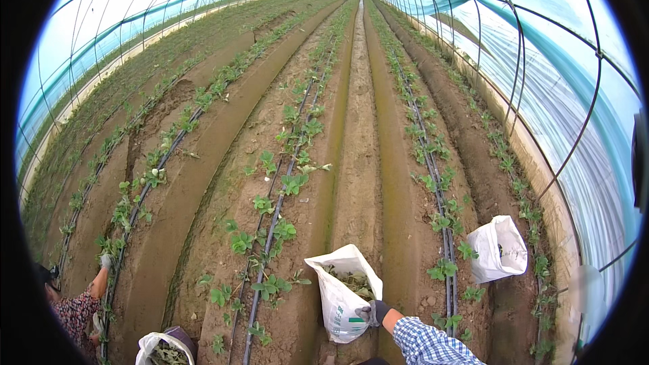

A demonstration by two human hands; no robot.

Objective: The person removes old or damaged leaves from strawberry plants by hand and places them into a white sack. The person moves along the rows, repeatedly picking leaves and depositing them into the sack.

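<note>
My right hand (373, 313), in a dark and grey work glove, grips the lower right side of a white woven sack (338, 309). The sack stands with its mouth spread in the furrow before me. Wilted, greyish-green leaves (355, 283) lie inside it. Blue-and-white checked cloth covers my right forearm. My left hand is out of view. Just left of the sack runs a raised soil bed with young leafy plants (272, 286) along black drip hoses (263, 263).
Another white sack (487, 253) stands at the right beyond a planted row (442, 269). A sack of leaves (147, 347) sits at the bottom left. A person (76, 312) in a patterned top reaches a gloved hand into plants at far left. A plastic-covered greenhouse frame (598, 76) arches over the rows.
</note>
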